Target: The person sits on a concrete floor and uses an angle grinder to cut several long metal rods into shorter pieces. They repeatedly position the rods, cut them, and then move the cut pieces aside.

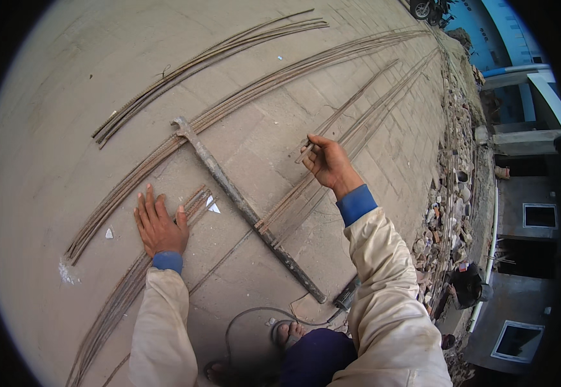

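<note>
A: Paved ground [248,142], grey-brown, outdoors; rubble strip [438,226] and grey building [515,297] along the right. First item?

B: Rebar rod [357,97], long, thin, rust-brown. Location: near end in the right hand [332,164], far end pointing to the upper right. A second rod alongside: cannot tell.

A: State of fingers?

B: Right: thumb and fingertips pinched around the rod, close to its end. Left hand [161,222]: fingers spread, grasping nothing, palm down over a rebar bundle [122,293]; pressure, cannot tell.

A: Handling?

B: Probably light singly, heavy bundled. Stiff over short lengths, likely springy over the whole. Not fragile. Surface looks rough, so slipping seems unlikely; cut ends may scratch.

A: Best hold?

B: Near mid-length for balance, in my judgement; held by one end, the far end would likely sag or trail.

A: Adjacent stock?

B: Steel bar with notched head [229,187], one, lying diagonally between the hands; presumably heavy, best held by its shank. Corded power tool [346,295], one, beside the right sleeve [390,277], partly hidden.
</note>
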Demonstrator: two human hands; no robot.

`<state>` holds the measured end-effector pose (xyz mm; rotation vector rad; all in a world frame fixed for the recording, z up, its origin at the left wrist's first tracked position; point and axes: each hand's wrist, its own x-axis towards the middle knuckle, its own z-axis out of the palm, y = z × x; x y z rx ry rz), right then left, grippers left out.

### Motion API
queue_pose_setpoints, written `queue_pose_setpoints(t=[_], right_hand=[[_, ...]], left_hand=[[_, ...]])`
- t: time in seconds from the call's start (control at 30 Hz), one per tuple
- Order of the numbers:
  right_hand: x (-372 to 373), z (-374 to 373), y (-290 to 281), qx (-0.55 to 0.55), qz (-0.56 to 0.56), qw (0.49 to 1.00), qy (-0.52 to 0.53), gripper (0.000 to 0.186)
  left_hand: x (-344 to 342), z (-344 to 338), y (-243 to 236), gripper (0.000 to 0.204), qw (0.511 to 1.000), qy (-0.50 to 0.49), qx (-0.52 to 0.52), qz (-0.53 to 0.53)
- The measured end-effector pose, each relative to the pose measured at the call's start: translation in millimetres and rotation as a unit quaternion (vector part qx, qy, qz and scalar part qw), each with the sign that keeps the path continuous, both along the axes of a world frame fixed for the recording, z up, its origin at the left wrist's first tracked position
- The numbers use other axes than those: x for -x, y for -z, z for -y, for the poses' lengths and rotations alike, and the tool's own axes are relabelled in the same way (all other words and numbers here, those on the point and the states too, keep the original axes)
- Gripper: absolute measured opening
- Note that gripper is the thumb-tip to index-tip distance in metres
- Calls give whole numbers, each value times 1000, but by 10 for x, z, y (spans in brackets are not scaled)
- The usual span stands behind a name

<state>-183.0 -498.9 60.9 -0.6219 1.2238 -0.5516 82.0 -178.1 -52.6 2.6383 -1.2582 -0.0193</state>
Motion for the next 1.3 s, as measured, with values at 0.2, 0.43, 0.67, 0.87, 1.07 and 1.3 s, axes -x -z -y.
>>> queue_pose_setpoints(t=[0.2,0.43,0.67,0.87,1.07,1.3], right_hand=[[105,-2065,5,-95,88,988,-82,15],[116,-3945,-164,-113,50,938,-323,30],[-53,-4483,-506,191,132,730,-643,35],[208,-3104,-504,674,-161,585,-422,43],[88,-1908,-130,639,-360,396,-552,87],[-593,-1996,3,680,-266,285,-621,31]], left_hand=[[-78,-24,134,50,1000,16,17,-10],[683,-156,-800,50,914,252,94,-303],[1276,-870,-1497,42,894,195,-124,-385],[423,-2619,-2181,32,917,145,-221,-298],[148,-4397,-2550,23,980,50,-170,-90],[-311,-5437,-1999,22,979,-109,-171,-13]])
